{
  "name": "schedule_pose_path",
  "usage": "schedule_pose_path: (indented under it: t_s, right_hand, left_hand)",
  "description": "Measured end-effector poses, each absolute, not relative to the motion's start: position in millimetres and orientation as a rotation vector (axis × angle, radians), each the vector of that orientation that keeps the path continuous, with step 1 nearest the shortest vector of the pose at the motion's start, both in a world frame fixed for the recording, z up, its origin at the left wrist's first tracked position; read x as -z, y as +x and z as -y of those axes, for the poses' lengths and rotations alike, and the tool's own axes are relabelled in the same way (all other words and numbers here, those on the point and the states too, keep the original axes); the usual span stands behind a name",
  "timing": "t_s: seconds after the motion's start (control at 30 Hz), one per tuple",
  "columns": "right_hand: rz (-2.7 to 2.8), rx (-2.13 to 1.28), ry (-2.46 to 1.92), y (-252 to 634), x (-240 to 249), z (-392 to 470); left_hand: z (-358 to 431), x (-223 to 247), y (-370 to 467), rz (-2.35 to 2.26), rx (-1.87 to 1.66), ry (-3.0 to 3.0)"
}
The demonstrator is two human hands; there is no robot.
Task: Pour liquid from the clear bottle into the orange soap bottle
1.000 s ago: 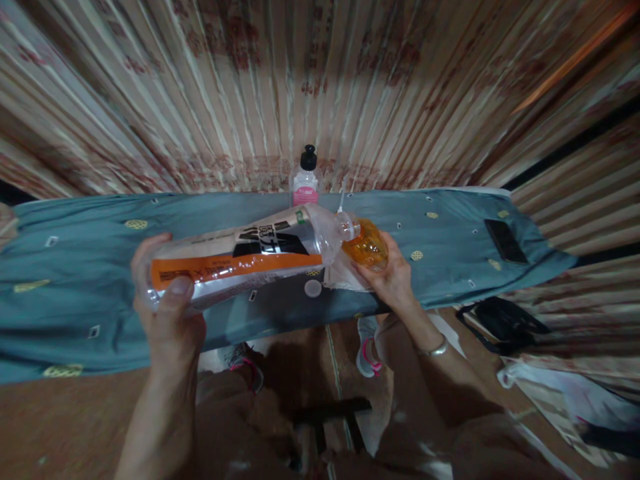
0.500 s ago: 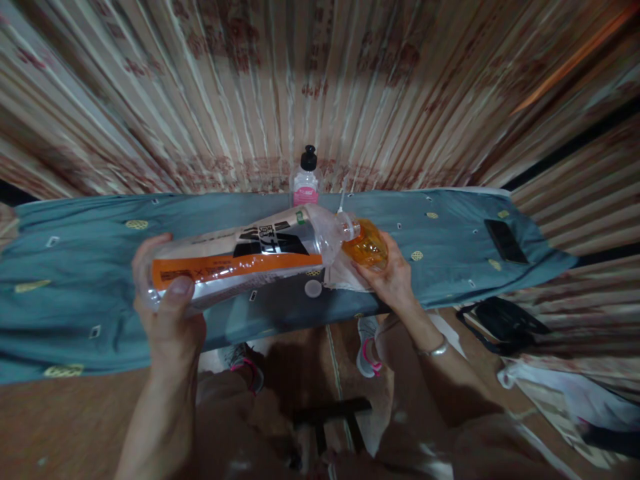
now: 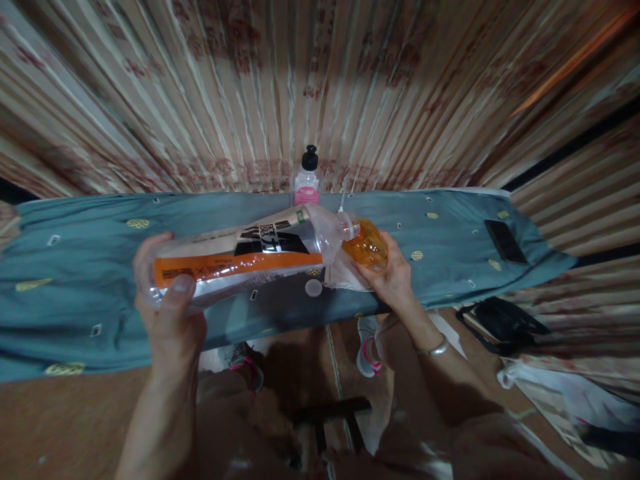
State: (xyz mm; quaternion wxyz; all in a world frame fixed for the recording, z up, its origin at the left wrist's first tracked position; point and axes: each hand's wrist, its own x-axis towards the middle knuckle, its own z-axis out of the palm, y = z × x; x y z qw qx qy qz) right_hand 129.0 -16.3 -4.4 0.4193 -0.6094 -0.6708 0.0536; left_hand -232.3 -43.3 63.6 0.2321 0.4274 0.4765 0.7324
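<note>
My left hand point(image 3: 173, 313) grips the base end of a large clear plastic bottle point(image 3: 240, 257) with an orange, black and white label. The bottle lies nearly level in the air, its neck pointing right. That neck meets the mouth of a small amber container point(image 3: 367, 245), which my right hand point(image 3: 395, 277) holds tilted, fingers wrapped round it. Whether anything flows between the two cannot be seen. Just below the necks, a round whitish cap point(image 3: 314, 288) lies on the cloth beside a pale folded tissue or cloth point(image 3: 345, 277).
A teal patterned cloth point(image 3: 450, 233) covers the narrow table. Behind the large bottle stands a clear bottle with a black cap and pink label point(image 3: 307, 183). A dark phone point(image 3: 506, 241) lies at right. Pleated curtains point(image 3: 320, 87) hang behind; a black bag point(image 3: 505, 323) is on the floor.
</note>
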Motion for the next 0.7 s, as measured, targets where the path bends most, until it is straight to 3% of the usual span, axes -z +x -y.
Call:
schedule_pose_path:
  t_s: [0.7]
  right_hand:
    - [1.688, -0.153, -1.561, 123, 3, 13]
  left_hand:
    - [41, -53, -236, -1.252, -2.000, 1.189]
